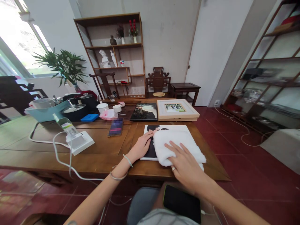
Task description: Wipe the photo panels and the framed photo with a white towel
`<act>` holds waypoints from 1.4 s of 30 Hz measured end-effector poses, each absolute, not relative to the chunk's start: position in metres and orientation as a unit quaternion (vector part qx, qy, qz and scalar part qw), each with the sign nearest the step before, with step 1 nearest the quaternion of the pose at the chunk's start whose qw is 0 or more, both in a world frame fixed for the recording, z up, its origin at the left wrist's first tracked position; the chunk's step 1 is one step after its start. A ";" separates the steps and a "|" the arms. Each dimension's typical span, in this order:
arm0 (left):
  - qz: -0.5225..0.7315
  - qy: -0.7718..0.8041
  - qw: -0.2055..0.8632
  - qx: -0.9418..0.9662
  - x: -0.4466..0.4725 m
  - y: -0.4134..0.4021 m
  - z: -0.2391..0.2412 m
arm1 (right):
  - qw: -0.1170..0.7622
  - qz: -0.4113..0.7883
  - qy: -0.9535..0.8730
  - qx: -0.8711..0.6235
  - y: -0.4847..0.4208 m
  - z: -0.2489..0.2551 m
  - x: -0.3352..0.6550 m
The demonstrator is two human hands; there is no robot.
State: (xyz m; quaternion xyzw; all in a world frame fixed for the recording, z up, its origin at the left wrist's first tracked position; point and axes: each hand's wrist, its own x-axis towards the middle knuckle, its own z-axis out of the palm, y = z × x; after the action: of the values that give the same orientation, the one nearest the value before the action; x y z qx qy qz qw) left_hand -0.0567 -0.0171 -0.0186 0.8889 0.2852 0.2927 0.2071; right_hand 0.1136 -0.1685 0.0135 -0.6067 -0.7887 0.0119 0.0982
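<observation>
A frameless photo print lies flat on the wooden table in front of me. A white cloth covers most of it. My right hand lies flat on the cloth, fingers spread. My left hand rests on the print's left edge with fingers laid on it, holding it down. A thin bracelet is on my left wrist and a ring on my right hand.
Beyond the print lie a dark photo print and a framed picture. To the left are a white power strip with cable, a blue tray of pots, cups, and a plant. A phone lies on my lap.
</observation>
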 end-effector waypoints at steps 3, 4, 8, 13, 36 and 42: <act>0.299 0.284 0.210 0.887 -0.056 -0.016 -0.021 | 0.090 -0.015 -0.759 -0.644 -0.168 0.018 0.132; 0.303 0.281 0.212 0.886 -0.056 -0.016 -0.021 | 0.085 -0.023 -0.748 -0.658 -0.166 0.019 0.134; 0.317 0.274 0.224 0.880 -0.055 -0.016 -0.021 | 0.064 -0.043 -0.719 -0.691 -0.152 0.023 0.117; 0.346 0.319 0.268 0.841 -0.056 -0.023 -0.011 | 0.062 -0.039 -0.747 -0.661 -0.142 0.020 0.065; 0.289 0.280 0.175 0.898 -0.054 -0.027 -0.012 | 0.150 0.025 -0.769 -0.620 -0.104 0.033 0.158; 0.286 0.288 0.179 0.896 -0.055 -0.028 -0.010 | 0.142 0.053 -0.828 -0.539 -0.039 0.045 0.122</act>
State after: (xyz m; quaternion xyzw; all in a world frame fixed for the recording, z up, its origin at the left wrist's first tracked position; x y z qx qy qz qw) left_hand -0.0547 -0.0275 -0.0104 0.8960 0.2881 0.2864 0.1792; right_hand 0.1219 -0.0386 0.0453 -0.5395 -0.8281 0.0534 0.1424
